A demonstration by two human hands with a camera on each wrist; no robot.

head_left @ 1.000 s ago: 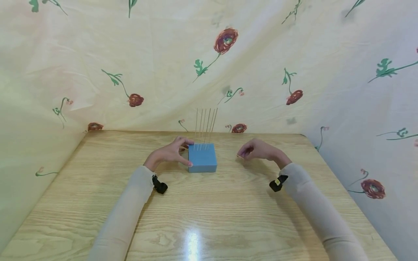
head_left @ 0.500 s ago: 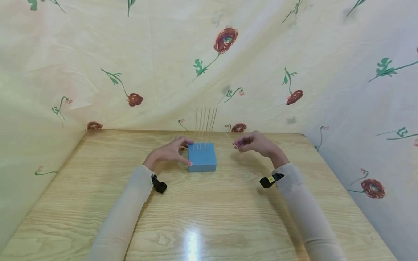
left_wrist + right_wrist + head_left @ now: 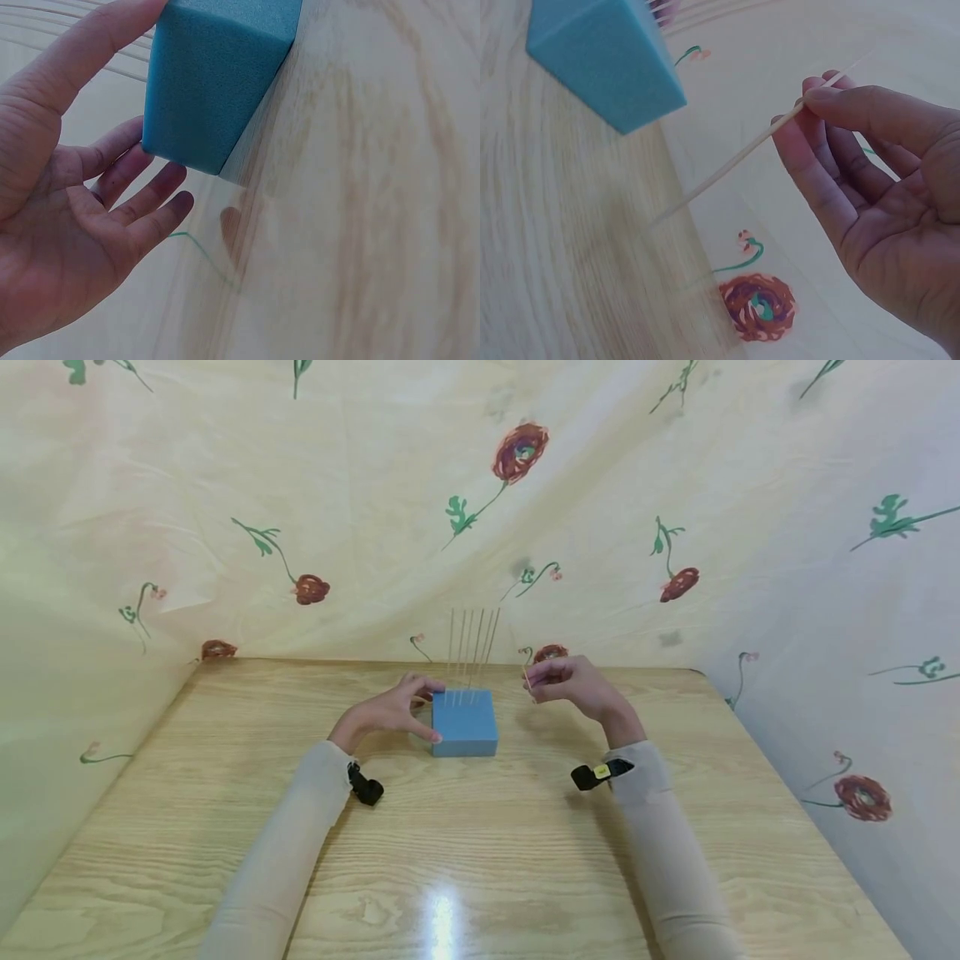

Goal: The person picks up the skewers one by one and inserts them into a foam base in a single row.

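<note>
A blue foam block (image 3: 465,727) lies on the table, with several thin wooden skewers (image 3: 491,645) standing in a row near its back edge, the right ones leaning slightly. My left hand (image 3: 388,708) holds the block's left side, thumb at the front corner and fingers at the back. In the left wrist view the thumb and fingertips touch the block (image 3: 210,90). To the right of the block, my right hand (image 3: 583,687) is raised over the table, pinching one skewer (image 3: 739,157) between thumb and fingers. This skewer slants, its lower end blurred in the right wrist view.
The wooden table (image 3: 465,843) ends at the back against a flower-patterned cloth (image 3: 375,510), which also hangs along both sides. Black wrist cameras sit on both sleeves. A bright light reflection (image 3: 442,918) shows near the table's front.
My right hand has moved left and up from the table toward the block, carrying the skewer, which has turned more upright. My left hand and the block have stayed in place.
</note>
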